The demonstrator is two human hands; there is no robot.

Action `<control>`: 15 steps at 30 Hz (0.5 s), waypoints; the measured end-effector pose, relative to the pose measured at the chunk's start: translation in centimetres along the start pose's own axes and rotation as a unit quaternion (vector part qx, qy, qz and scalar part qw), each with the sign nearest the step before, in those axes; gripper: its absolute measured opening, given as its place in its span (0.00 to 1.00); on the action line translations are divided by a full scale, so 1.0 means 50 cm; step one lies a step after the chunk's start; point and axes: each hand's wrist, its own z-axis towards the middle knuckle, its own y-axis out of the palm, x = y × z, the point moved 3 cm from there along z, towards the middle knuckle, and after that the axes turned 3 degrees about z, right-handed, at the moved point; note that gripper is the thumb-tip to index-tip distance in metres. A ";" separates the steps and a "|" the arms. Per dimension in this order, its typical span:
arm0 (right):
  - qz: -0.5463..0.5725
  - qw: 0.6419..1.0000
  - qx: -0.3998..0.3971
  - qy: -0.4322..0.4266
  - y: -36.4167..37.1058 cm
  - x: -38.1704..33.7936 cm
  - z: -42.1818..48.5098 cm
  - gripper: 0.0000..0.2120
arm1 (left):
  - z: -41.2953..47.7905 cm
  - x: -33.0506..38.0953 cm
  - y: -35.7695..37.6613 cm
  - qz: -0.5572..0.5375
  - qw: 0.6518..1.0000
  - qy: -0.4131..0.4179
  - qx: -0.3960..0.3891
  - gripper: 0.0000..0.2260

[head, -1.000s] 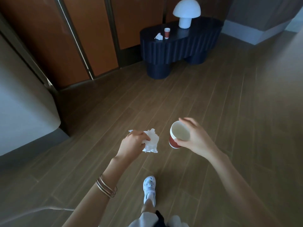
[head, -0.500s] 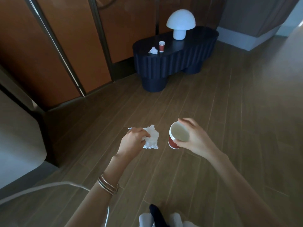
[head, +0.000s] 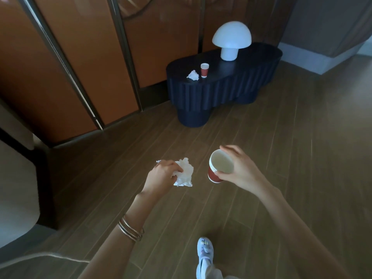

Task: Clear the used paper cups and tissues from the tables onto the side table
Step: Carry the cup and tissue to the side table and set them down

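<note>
A tissue point(head: 184, 175) is pinched in the left grip point(head: 163, 175) and a cup point(head: 216, 172) clasped in the right grip point(head: 240, 170), over the floor, well apart from the surface point(head: 251, 63). The loosely held tissue could be dropped.

A white mushroom lamp point(head: 231, 40) stands far off; orange wall panels point(head: 80, 57) line the left; plank floor point(head: 281, 158) spreads near.

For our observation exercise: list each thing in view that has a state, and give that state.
Left hand: grips a crumpled tissue.
Right hand: holds a red cup, tilted.
Second cup: upright on side table.
Second tissue: crumpled, beside that cup.
Lamp: upright.
</note>
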 end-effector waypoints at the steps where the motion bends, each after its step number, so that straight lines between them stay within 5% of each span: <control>1: 0.000 1.000 0.003 -0.002 -0.013 0.014 0.034 0.37 | 0.035 0.006 -0.006 0.003 1.000 0.000 0.002 0.14; 15: -0.003 0.999 -0.033 -0.018 -0.078 0.170 0.384 0.36 | 0.400 0.017 0.006 0.001 1.000 -0.025 -0.009 0.14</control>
